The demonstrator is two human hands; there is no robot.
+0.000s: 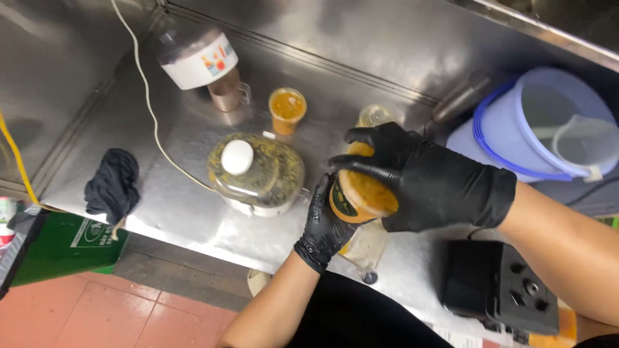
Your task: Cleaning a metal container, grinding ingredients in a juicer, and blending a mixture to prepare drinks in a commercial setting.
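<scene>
Left hand (324, 227) gripping cup (361, 193) from below at frame centre; right hand (412, 177) clasping its top, cup tilting up-right. Lidded chopper (256, 173) sitting just left; small cup (287, 111) above; rag (113, 183) far left; bucket (548, 125) upper right.

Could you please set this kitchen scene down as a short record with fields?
Surface: steel counter against a steel wall
Left hand: black glove, gripping the orange-filled cup from below
Right hand: black glove, spread over the cup's top
Beside the cup: chopper bowl with white knob, specked with green bits
Behind: small tub of orange sauce; motor unit with white cord
Far side: lilac bucket
Counter edge: dark cloth; black base
</scene>
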